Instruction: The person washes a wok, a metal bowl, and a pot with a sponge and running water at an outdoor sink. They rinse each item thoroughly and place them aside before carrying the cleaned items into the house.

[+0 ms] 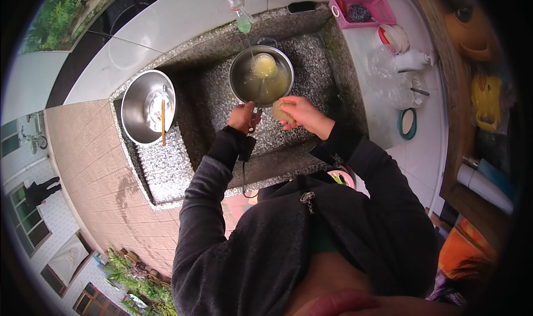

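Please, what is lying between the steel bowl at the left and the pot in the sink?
In the head view, only the sink's speckled stone, partly in shadow, shows between the bowl and the pot.

Decent daylight here, soft and a bit cool. The pot (pixel 235 74) is fairly sharp and evenly lit. The steel basin (pixel 134 108) throws bright highlights and the speckled ledge (pixel 165 169) by it is nearly blown out, while the stone sink (pixel 313 66) has gloomy inner walls. Wooden shelf (pixel 452 77) on the right looks dim and soft. Fisheye bends edges near the rim, corners go black.
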